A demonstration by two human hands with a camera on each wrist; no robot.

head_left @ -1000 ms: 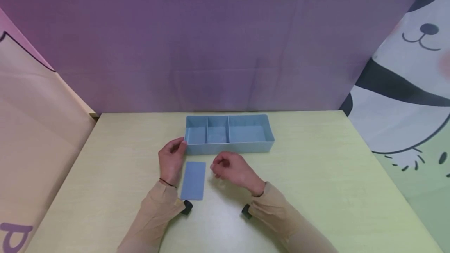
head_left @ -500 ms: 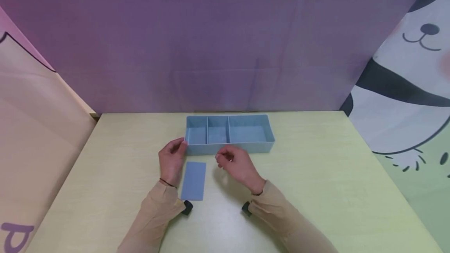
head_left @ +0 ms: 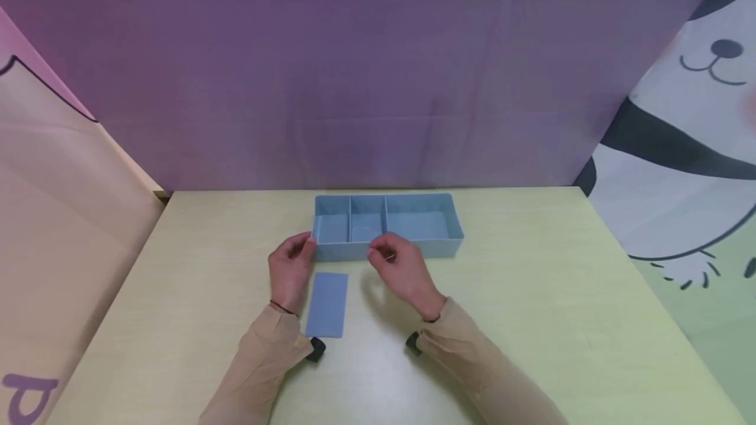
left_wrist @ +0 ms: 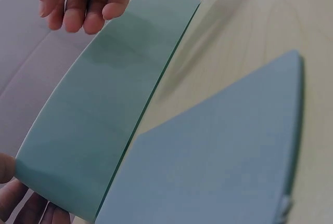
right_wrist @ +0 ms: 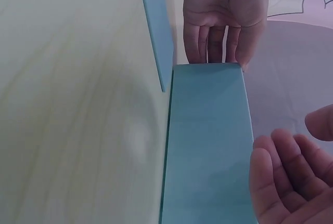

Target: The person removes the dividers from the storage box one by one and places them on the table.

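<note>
Side cloth (head_left: 71,248) with purple letter (head_left: 35,383), left hand (head_left: 291,273) gripping blue box (head_left: 422,225), right hand (head_left: 406,273) loosely curled, empty

Left grip (head_left: 291,275) on the left end of a divided blue tray (head_left: 428,248), right grip (head_left: 405,274) in front, blue panel (head_left: 327,305) between.

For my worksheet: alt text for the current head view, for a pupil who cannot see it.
A person's left grip holds the left end of a three-compartment blue tray, while the right grip, loosely curled, hovers at its front. A blue rectangle lies nearer the person on the pale table.
</note>
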